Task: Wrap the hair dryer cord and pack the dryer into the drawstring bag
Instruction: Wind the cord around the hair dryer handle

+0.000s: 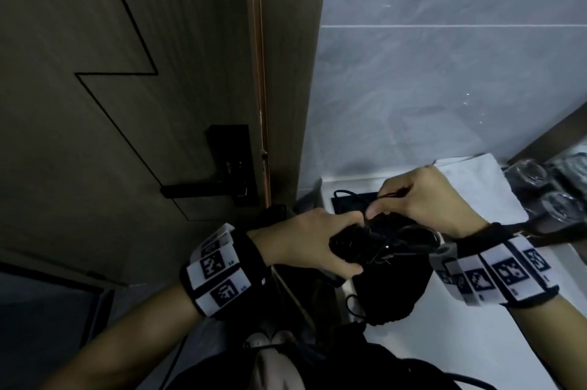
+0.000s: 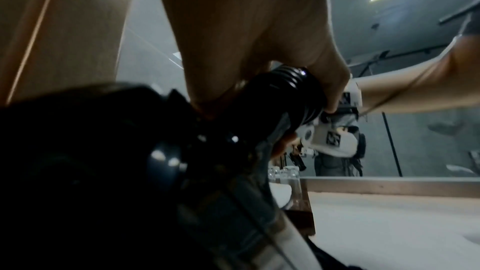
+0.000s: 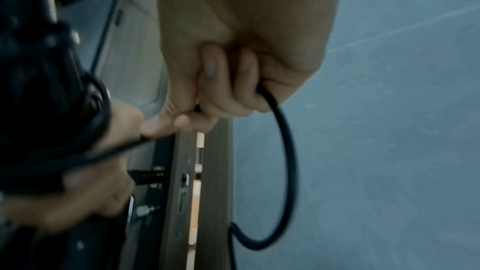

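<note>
A black hair dryer is held above the white counter, its handle wound with coils of black cord. My left hand grips the wrapped handle from the left. My right hand sits just above it and pinches the loose end of the cord, which loops down below the curled fingers. A black drawstring bag lies on the counter directly under the dryer; another flat black piece lies behind the hands.
A dark wooden door with a black lever handle stands open at the left. Grey tiled wall rises behind the white counter. Clear drinking glasses stand at the right, beside a folded white towel.
</note>
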### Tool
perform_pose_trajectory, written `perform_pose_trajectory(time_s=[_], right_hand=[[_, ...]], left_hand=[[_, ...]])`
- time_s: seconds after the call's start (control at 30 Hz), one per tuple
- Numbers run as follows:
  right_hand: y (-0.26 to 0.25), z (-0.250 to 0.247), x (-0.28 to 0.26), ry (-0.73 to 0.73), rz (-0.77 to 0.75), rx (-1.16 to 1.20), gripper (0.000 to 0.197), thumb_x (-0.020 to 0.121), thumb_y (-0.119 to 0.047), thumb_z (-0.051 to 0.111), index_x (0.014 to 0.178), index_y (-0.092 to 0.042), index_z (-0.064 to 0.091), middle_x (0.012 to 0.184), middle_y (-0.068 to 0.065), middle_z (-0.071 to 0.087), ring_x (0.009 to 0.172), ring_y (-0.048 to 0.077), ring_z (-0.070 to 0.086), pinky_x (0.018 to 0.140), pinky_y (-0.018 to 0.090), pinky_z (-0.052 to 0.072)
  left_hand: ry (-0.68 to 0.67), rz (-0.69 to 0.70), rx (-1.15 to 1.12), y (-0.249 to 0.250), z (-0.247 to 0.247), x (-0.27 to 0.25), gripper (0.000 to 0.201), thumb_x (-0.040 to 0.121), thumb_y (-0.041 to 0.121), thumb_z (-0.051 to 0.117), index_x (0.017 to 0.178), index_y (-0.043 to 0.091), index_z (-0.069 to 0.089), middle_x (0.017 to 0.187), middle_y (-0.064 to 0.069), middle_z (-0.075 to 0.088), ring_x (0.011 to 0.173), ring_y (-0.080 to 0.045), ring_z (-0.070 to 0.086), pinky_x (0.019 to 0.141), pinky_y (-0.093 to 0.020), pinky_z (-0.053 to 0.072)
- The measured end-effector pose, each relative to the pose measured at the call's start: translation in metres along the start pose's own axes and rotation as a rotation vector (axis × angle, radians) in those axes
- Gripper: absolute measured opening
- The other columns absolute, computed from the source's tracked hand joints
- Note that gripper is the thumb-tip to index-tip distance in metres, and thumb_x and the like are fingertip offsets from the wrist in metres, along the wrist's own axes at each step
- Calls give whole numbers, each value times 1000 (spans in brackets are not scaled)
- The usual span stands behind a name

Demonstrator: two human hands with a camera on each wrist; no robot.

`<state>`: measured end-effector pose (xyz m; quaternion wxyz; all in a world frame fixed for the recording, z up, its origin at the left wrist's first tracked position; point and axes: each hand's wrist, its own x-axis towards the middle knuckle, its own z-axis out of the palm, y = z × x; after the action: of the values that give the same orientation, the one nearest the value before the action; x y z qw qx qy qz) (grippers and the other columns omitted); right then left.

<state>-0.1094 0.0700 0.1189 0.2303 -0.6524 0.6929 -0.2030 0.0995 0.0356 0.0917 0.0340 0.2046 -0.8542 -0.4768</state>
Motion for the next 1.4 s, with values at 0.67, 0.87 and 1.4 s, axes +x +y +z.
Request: perform_pose_trajectory(time_s=[0.67, 0.87, 1.4], right_hand=[[-47, 0, -43, -248, -198, -122, 19, 95, -39, 37, 80, -37, 48, 44, -1, 57, 46, 6, 58, 65, 32, 49], [-21, 23, -41, -239, -125, -61, 61, 86, -63, 22, 61, -22, 60, 48, -8, 50, 54, 5, 54, 66, 25, 43], [52, 65, -71, 55, -153, 63, 24, 91, -5, 58, 113, -11, 65, 120, -2, 56, 123, 5, 45, 105, 9, 27]], left_hand=[[522, -184, 43, -27, 17, 7, 44, 76, 43, 72, 100, 18, 45, 93, 0, 63, 91, -15, 64, 73, -30, 51], [395, -160, -384, -16, 14, 2, 35, 75, 28, 77, 99, 13, 57, 81, 7, 63, 74, -1, 60, 68, -17, 47], [426, -265, -691, -38, 32, 4, 20, 85, 17, 66, 99, 7, 55, 78, 4, 57, 74, -5, 56, 70, -15, 44]])
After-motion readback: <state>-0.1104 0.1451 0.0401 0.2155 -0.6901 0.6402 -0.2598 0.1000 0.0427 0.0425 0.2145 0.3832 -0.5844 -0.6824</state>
